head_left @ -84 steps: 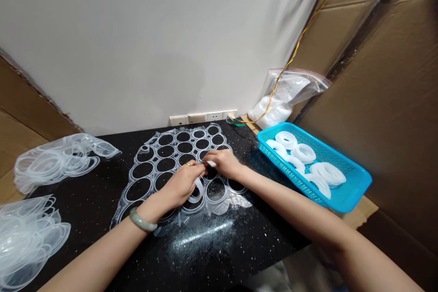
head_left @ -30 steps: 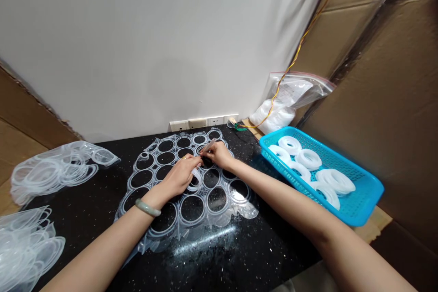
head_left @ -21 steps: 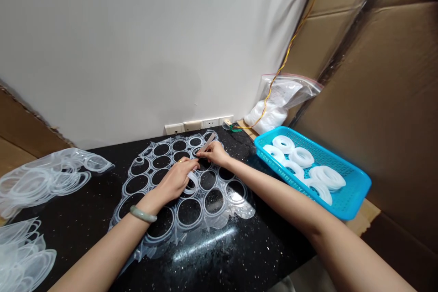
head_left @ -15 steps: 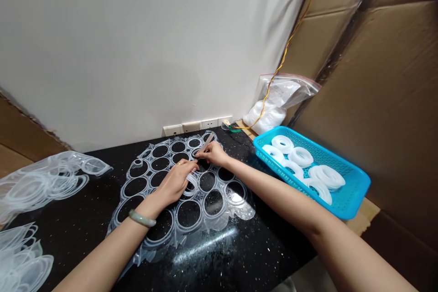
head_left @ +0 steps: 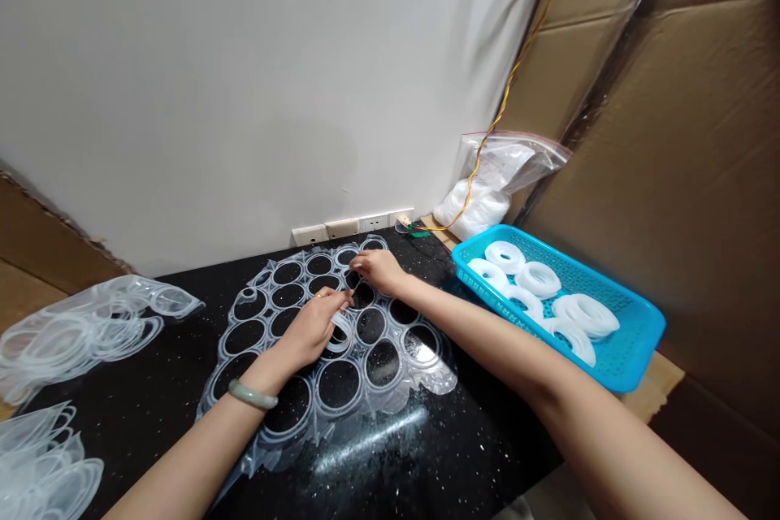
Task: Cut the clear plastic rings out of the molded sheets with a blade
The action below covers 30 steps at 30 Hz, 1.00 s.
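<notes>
A clear plastic sheet (head_left: 286, 390) punched with many round holes lies on the black speckled table (head_left: 426, 447). My left hand (head_left: 314, 325), with a green bangle on its wrist, rests on the sheet's middle and is closed on a few translucent rings (head_left: 340, 331). My right hand (head_left: 378, 268) sits just beyond it at the sheet's far part, its fingers pinched on a ring edge in the sheet. The two hands nearly touch.
A blue basket (head_left: 634, 341) holding stacks of white rings (head_left: 588, 315) stands at the right. A zip bag (head_left: 496, 179) of white parts leans in the far corner. Piles of clear scrap sheets (head_left: 85, 325) lie at the left. Cardboard boxes (head_left: 688, 179) wall the right side.
My right hand had lifted a ring strip up off the sheet; it has since come back down onto the far holes. My left hand has kept its rings and barely shifted.
</notes>
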Each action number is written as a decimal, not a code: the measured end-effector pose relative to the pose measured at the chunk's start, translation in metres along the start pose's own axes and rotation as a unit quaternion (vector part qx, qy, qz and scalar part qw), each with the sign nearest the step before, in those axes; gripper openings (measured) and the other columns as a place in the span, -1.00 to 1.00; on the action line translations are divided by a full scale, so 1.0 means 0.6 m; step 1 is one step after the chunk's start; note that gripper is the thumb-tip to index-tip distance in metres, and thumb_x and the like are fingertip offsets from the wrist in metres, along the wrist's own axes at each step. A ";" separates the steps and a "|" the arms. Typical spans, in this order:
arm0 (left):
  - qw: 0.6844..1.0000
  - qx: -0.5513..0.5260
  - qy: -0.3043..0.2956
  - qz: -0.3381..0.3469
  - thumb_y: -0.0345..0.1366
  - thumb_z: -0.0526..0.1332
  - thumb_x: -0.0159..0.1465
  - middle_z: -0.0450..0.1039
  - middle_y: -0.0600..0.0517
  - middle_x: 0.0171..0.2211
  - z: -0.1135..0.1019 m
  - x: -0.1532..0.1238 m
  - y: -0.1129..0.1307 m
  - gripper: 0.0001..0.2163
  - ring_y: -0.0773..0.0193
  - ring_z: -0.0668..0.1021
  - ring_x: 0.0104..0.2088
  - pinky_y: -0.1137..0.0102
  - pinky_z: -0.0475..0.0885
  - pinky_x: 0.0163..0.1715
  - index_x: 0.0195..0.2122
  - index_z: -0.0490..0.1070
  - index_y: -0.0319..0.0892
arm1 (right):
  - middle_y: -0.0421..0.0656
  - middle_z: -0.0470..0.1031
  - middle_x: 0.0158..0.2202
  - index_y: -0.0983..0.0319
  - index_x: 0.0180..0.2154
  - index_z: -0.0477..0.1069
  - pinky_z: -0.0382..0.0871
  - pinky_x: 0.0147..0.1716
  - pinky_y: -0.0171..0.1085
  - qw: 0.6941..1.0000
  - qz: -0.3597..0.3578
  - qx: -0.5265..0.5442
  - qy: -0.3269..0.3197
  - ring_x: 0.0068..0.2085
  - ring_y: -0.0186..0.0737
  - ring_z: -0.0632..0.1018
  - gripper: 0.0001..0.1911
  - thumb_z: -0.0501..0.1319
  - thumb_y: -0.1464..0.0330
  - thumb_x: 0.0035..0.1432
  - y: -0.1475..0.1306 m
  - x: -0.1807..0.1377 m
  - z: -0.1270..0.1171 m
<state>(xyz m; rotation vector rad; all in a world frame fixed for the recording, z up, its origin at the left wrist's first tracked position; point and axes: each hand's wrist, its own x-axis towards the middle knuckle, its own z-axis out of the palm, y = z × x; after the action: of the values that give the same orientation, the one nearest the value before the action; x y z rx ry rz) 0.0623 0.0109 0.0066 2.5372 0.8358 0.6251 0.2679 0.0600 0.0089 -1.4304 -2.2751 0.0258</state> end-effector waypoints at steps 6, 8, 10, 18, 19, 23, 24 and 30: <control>1.000 -0.015 -0.008 -0.006 -0.65 -0.06 -0.04 0.45 -0.08 -0.13 0.000 -0.005 -0.008 -0.36 0.17 0.44 -0.07 0.20 0.36 0.02 0.09 0.37 -0.22 | -0.01 0.59 -0.18 0.24 -0.20 0.58 0.17 -0.32 -0.30 0.994 0.073 -0.054 0.059 -0.21 -0.16 0.55 -0.72 0.09 0.36 0.35 0.036 0.084 -0.063; 1.000 -0.018 -0.006 -0.013 -0.65 -0.06 -0.07 0.44 -0.07 -0.13 0.001 -0.005 -0.010 -0.33 0.18 0.45 -0.08 0.21 0.36 0.02 0.09 0.38 -0.22 | 0.00 0.59 -0.17 0.25 -0.20 0.58 0.16 -0.31 -0.30 0.989 0.108 -0.054 0.090 -0.19 -0.14 0.55 -0.72 0.09 0.35 0.35 0.046 0.099 -0.083; 0.999 -0.023 -0.001 -0.025 -0.64 -0.06 -0.07 0.44 -0.08 -0.14 0.002 -0.005 -0.011 -0.35 0.18 0.45 -0.09 0.22 0.36 0.02 0.07 0.40 -0.22 | -0.01 0.59 -0.17 0.24 -0.20 0.58 0.16 -0.32 -0.31 0.981 0.147 -0.048 0.121 -0.19 -0.14 0.55 -0.71 0.09 0.32 0.35 0.053 0.104 -0.097; 0.998 -0.039 0.020 -0.049 -0.62 -0.03 -0.01 0.47 -0.10 -0.16 0.001 -0.006 0.000 -0.41 0.14 0.48 -0.09 0.21 0.36 0.03 0.03 0.46 -0.22 | -0.01 0.61 -0.17 0.21 -0.19 0.58 0.24 -0.29 -0.32 0.930 0.296 0.040 0.216 -0.15 -0.12 0.57 -0.74 0.12 0.30 0.33 0.073 0.063 -0.126; 0.997 -0.042 0.024 -0.052 -0.61 -0.02 0.00 0.48 -0.10 -0.16 0.000 -0.006 0.002 -0.43 0.14 0.49 -0.10 0.21 0.36 0.03 0.03 0.47 -0.21 | 0.01 0.60 -0.16 0.23 -0.18 0.57 0.26 -0.29 -0.32 0.921 0.313 0.058 0.226 -0.14 -0.11 0.57 -0.74 0.12 0.31 0.33 0.078 0.058 -0.134; 0.995 -0.065 0.050 -0.059 -0.52 0.05 0.11 0.54 -0.07 -0.20 -0.009 -0.004 0.009 -0.58 0.14 0.54 -0.14 0.26 0.40 -0.05 -0.08 0.55 -0.15 | 0.06 0.60 -0.20 0.32 -0.23 0.56 0.29 -0.37 -0.35 0.896 0.348 0.155 0.227 -0.24 -0.18 0.57 -0.80 0.19 0.36 0.26 0.080 0.039 -0.166; 0.993 -0.074 0.063 -0.061 -0.47 0.07 0.16 0.56 -0.06 -0.21 -0.012 -0.004 0.011 -0.65 0.13 0.55 -0.16 0.26 0.41 -0.07 -0.12 0.57 -0.14 | 0.06 0.61 -0.26 0.35 -0.28 0.56 0.29 -0.43 -0.37 0.894 0.347 0.187 0.211 -0.33 -0.23 0.56 -0.82 0.24 0.36 0.22 0.074 0.033 -0.171; 0.960 -0.141 0.226 -0.086 -0.16 0.23 0.25 0.56 -0.05 -0.26 -0.029 -0.002 0.038 -0.80 0.14 0.55 -0.19 0.27 0.40 -0.10 -0.27 0.57 -0.15 | -0.04 0.59 -0.46 0.38 -0.37 0.56 0.10 -0.72 -0.43 0.873 0.281 0.392 0.068 -0.69 -0.51 0.23 -0.76 0.40 0.29 0.03 -0.005 -0.027 -0.179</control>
<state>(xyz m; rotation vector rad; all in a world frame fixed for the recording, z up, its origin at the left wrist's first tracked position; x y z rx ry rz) 0.0626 -0.0027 0.0315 2.0652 1.0174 1.1993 0.3122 0.0211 0.1002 -1.4749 -1.3713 0.8881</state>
